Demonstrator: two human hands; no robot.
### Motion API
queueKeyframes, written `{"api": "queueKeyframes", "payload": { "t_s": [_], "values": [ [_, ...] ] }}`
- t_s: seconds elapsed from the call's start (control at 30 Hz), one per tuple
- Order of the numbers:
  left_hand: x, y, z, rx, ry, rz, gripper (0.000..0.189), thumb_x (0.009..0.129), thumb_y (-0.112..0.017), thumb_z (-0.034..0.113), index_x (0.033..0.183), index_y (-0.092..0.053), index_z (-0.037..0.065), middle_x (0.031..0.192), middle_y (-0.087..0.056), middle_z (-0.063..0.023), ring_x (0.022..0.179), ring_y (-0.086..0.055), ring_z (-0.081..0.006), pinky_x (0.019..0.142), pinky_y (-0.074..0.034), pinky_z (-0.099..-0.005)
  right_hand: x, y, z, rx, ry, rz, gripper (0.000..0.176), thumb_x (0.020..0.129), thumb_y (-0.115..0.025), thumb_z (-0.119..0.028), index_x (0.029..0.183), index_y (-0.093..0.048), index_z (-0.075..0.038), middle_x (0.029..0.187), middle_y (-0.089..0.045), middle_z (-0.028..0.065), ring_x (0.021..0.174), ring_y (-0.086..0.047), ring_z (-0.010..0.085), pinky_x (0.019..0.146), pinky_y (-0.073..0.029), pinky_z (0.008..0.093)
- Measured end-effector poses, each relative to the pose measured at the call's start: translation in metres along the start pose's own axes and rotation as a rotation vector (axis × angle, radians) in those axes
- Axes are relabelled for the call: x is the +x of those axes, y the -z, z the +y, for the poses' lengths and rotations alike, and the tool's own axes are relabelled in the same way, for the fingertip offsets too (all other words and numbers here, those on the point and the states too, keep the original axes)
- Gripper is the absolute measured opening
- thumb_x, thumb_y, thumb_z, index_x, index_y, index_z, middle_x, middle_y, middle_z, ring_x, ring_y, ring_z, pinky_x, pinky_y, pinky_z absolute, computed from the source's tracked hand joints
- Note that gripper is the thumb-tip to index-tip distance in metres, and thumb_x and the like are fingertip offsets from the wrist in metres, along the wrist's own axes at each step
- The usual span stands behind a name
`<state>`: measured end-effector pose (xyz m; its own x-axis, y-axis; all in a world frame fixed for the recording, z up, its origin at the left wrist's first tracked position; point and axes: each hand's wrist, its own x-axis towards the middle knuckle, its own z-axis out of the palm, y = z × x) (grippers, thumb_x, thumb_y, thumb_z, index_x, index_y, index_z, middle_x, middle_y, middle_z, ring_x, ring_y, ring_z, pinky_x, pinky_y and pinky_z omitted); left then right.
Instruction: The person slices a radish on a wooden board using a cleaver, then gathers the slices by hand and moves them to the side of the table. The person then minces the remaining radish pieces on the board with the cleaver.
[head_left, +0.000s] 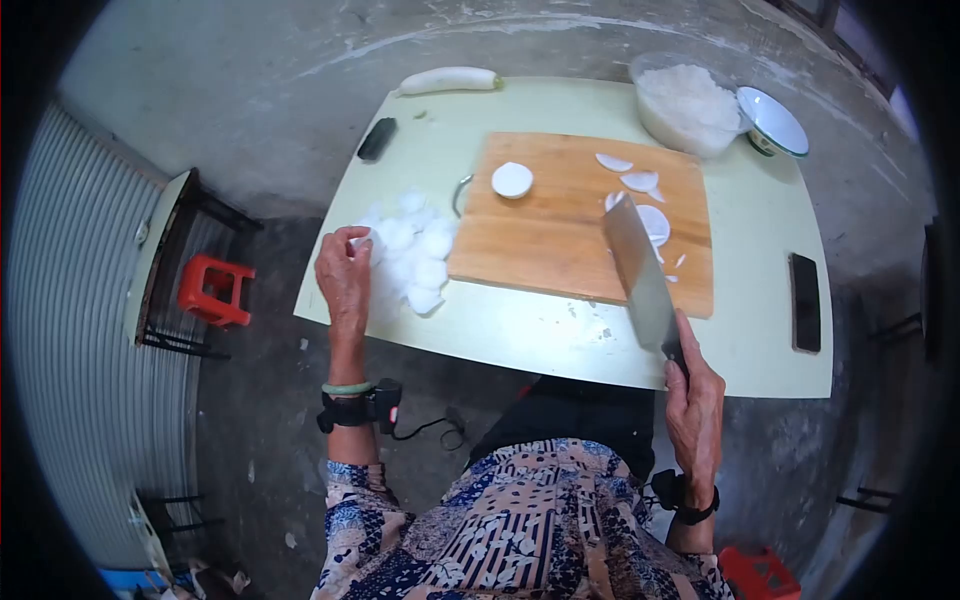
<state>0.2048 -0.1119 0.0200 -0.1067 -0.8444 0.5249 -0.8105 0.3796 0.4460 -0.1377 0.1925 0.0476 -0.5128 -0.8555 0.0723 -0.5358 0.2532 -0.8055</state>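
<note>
In my right hand (695,400) is the dark handle of a cleaver (643,275). Its broad blade slants over the right side of a wooden cutting board (555,235), close to some white radish slices (653,224). A cut piece of white radish (512,180) rests on the board's upper left, pale face up. My left hand (345,275) is left of the board, fingers pinched at the edge of a pile of radish slices (405,245). A pale, thin slice seems to be between the fingertips, partly hidden by them.
A whole white radish (450,80) lies at the table's far edge, with a dark object (377,139) nearby. At the far right stand a clear bowl of shredded white food (690,105) and an enamel bowl (773,122). A phone (804,303) lies near the right edge.
</note>
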Motion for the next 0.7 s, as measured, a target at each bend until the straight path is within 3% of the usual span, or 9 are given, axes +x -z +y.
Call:
{"api": "queueKeyframes", "payload": {
  "t_s": [0.1,0.17,0.2,0.23,0.33,0.5,0.57,0.63,0.7],
  "values": [
    [0.000,-0.008,0.002,0.228,-0.095,0.125,0.026,0.087,-0.074,0.004,0.111,-0.070,0.011,0.098,-0.063,-0.0101,0.093,-0.062,-0.0295,0.083,-0.049,-0.0441,-0.008,0.014,0.009,0.080,-0.080,-0.001,0.059,0.098,-0.053,0.006,0.156,-0.049,-0.007,0.131,-0.069,0.0266,0.116,-0.071,0.0348,0.097,-0.054,0.0398],
    [0.004,-0.018,0.018,0.419,-0.058,0.171,0.029,0.086,-0.074,0.003,0.113,-0.070,0.013,0.103,-0.061,-0.0104,0.102,-0.062,-0.0326,0.086,-0.049,-0.0460,-0.011,0.022,0.008,0.212,-0.188,0.062,0.059,0.098,-0.053,0.004,0.156,-0.049,-0.006,0.121,-0.073,0.0213,0.101,-0.070,0.0232,0.094,-0.054,0.0352],
    [0.008,-0.023,0.020,0.465,-0.038,0.140,0.030,0.087,-0.074,0.003,0.114,-0.070,0.014,0.102,-0.060,-0.0111,0.101,-0.062,-0.0339,0.086,-0.049,-0.0463,-0.010,0.019,0.020,0.171,-0.079,0.162,0.058,0.100,-0.053,0.001,0.158,-0.048,-0.007,0.098,-0.070,0.0108,0.079,-0.059,0.0131,0.077,-0.054,0.0297],
    [0.012,-0.029,0.019,0.458,-0.048,0.137,0.030,0.087,-0.074,0.003,0.114,-0.070,0.014,0.102,-0.060,-0.0111,0.101,-0.062,-0.0339,0.086,-0.049,-0.0463,-0.014,0.023,0.026,0.170,-0.086,0.173,0.058,0.100,-0.053,0.001,0.158,-0.048,-0.007,0.098,-0.070,0.0108,0.079,-0.059,0.0131,0.077,-0.054,0.0297],
    [0.023,-0.043,0.006,0.507,-0.059,0.058,0.031,0.089,-0.072,0.002,0.118,-0.069,0.013,0.104,-0.061,-0.0133,0.101,-0.062,-0.0361,0.089,-0.049,-0.0478,-0.019,0.028,0.036,0.431,-0.228,0.250,0.058,0.104,-0.053,-0.005,0.161,-0.044,-0.009,0.076,-0.053,-0.0022,0.061,-0.045,0.0033,0.054,-0.038,0.0203],
    [0.020,-0.040,0.048,0.352,-0.032,0.065,0.026,0.090,-0.074,0.006,0.115,-0.068,0.008,0.107,-0.063,-0.0140,0.104,-0.062,-0.0373,0.093,-0.049,-0.0474,-0.020,0.034,0.052,0.557,-0.268,0.241,0.059,0.105,-0.054,-0.006,0.162,-0.040,-0.005,0.076,-0.056,-0.0002,0.058,-0.048,0.0050,0.049,-0.039,0.0208],
    [0.021,-0.059,0.080,0.083,-0.255,0.019,0.026,0.089,-0.076,0.009,0.114,-0.067,0.007,0.107,-0.064,-0.0139,0.106,-0.062,-0.0367,0.095,-0.049,-0.0473,-0.015,0.032,0.057,0.609,-0.284,0.220,0.059,0.106,-0.055,-0.007,0.162,-0.039,-0.005,0.076,-0.057,0.0003,0.057,-0.049,0.0053,0.047,-0.039,0.0207],
    [0.013,-0.084,0.135,-0.305,-0.312,-0.222,0.029,0.087,-0.078,0.011,0.114,-0.069,0.007,0.108,-0.065,-0.0146,0.108,-0.061,-0.0363,0.097,-0.048,-0.0478,-0.011,0.025,0.070,0.795,-0.237,0.172,0.060,0.106,-0.058,-0.010,0.162,-0.037,-0.004,0.077,-0.059,0.0015,0.055,-0.051,0.0054,0.044,-0.039,0.0204],
    [0.005,-0.113,0.187,-0.229,-0.498,-0.353,0.032,0.085,-0.078,0.010,0.115,-0.070,0.006,0.107,-0.065,-0.0161,0.104,-0.060,-0.0379,0.096,-0.049,-0.0486,-0.008,0.021,0.077,0.814,-0.217,0.161,0.061,0.107,-0.059,-0.012,0.163,-0.035,-0.003,0.078,-0.060,0.0019,0.055,-0.052,0.0056,0.044,-0.040,0.0201]
  ]
}}
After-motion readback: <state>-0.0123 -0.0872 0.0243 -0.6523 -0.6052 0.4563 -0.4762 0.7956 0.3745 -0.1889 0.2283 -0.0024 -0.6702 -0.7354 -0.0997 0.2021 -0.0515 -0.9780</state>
